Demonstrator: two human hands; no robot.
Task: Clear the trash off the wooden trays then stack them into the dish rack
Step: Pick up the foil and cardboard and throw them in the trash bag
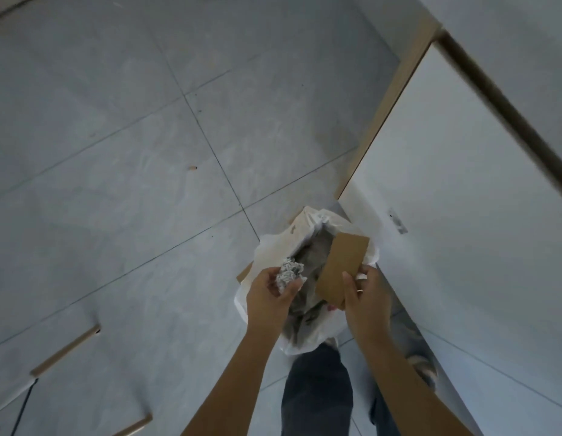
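I look down at a bin lined with a white plastic bag [273, 247] on the floor. My left hand [270, 297] holds a crumpled ball of printed paper [289, 273] over the bag's open mouth. My right hand [364, 300] grips a flat brown cardboard piece [342, 265] by its lower end, tilted over the bag's right side. Crumpled trash lies inside the bag. No wooden tray or dish rack is in view.
A white cabinet [462, 199] with a wooden edge stands right of the bin. Grey tiled floor [131, 152] spreads to the left. Wooden furniture legs [65, 349] and a black cable [21, 410] sit at lower left. My legs are below the bin.
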